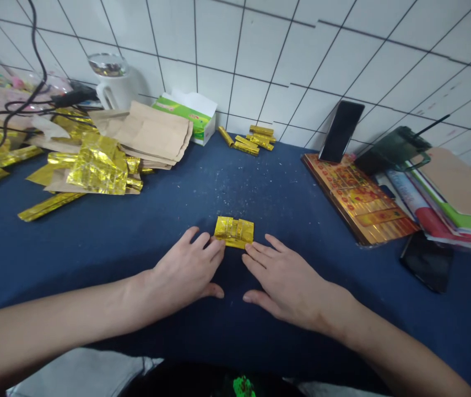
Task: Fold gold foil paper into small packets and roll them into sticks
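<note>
Item: folded gold-foil packet [234, 232], on the navy tabletop [202, 198], between my hands.
My left hand [181, 270] and right hand [285, 281] lie flat, fingers [214, 246] spread wide, tips just touching its near edge, holding nothing. Risk: uneven pressure could skid the packet or spring its folds open.

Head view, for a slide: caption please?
Left hand and right hand touch a folded gold foil block on a navy table cover.
</note>
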Tool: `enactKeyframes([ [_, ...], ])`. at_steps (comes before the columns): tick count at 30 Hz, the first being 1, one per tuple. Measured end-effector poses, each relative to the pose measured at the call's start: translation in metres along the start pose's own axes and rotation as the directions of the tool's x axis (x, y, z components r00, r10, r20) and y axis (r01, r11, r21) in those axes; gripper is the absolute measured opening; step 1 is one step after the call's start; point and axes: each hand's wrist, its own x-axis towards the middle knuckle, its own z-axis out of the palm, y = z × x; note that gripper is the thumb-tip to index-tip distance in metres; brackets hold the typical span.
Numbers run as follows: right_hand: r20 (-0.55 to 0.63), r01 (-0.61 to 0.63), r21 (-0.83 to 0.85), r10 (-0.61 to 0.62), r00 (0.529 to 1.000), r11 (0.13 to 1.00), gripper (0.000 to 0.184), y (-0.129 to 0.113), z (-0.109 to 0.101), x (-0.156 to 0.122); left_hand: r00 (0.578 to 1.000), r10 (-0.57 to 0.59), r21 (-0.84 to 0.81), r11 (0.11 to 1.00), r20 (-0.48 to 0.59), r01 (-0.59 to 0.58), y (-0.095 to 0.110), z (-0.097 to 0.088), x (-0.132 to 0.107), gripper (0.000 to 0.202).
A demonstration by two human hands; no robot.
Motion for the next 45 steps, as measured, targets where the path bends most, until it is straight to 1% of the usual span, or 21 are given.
enactKeyframes([
  [4, -0.015, -0.006, -0.010, 0.006, 1.000, 1.000, 0.053, 0.000, 0.003, 0.001, 1.000, -0.006, -0.037, 0.999, -0.017, 0.005, 0.001, -0.001, 0.002, 0.078],
  [8, -0.036, -0.005, -0.010, 0.005, 0.999, 1.000, 0.054, 0.001, 0.004, 0.001, 1.000, 0.000, -0.054, 0.999, -0.021, -0.001, 0.000, -0.003, 0.003, 0.077],
  [12, -0.037, 0.004, -0.003, -0.004, 0.999, 1.000, 0.056, 0.003, 0.003, 0.000, 1.000, -0.009, -0.079, 0.997, -0.002, 0.009, -0.002, -0.005, 0.005, 0.077],
  [16, -0.035, 0.010, 0.026, -0.009, 0.999, 1.000, 0.053, 0.005, 0.000, 0.001, 1.000, -0.024, -0.105, 0.994, 0.017, 0.025, -0.002, -0.006, 0.005, 0.078],
  [21, -0.051, -0.007, 0.010, 0.008, 0.999, 1.000, 0.051, 0.001, 0.001, 0.001, 0.999, -0.046, -0.089, 0.995, 0.027, 0.048, 0.000, -0.006, 0.003, 0.081],
  [23, -0.061, -0.012, -0.001, 0.011, 0.998, 1.000, 0.052, -0.002, 0.002, 0.000, 0.997, -0.066, -0.080, 0.994, 0.034, 0.068, -0.001, -0.005, 0.002, 0.083],
  [26, -0.070, 0.016, 0.003, -0.016, 0.997, 1.000, 0.055, -0.007, 0.005, -0.001, 0.996, -0.080, -0.089, 0.993, 0.045, 0.083, -0.006, -0.002, 0.004, 0.081],
  [31, -0.069, 0.066, 0.036, -0.063, 0.996, 0.997, 0.056, -0.010, 0.008, 0.000, 0.997, -0.066, -0.115, 0.991, 0.030, 0.069, -0.014, 0.000, 0.015, 0.076],
  [36, -0.060, 0.070, 0.026, -0.069, 0.996, 0.997, 0.060, -0.012, 0.010, -0.001, 0.998, -0.037, -0.148, 0.988, 0.043, 0.043, -0.016, 0.002, 0.021, 0.073],
  [39, -0.061, 0.073, 0.019, -0.072, 0.996, 0.997, 0.063, -0.014, 0.012, -0.001, 0.998, -0.026, -0.156, 0.987, 0.051, 0.033, -0.018, 0.007, 0.019, 0.077],
  [45, -0.087, 0.086, 0.048, -0.082, 0.993, 0.995, 0.063, -0.015, 0.014, 0.000, 0.999, -0.013, -0.152, 0.988, 0.029, 0.018, -0.017, 0.015, 0.015, 0.085],
])
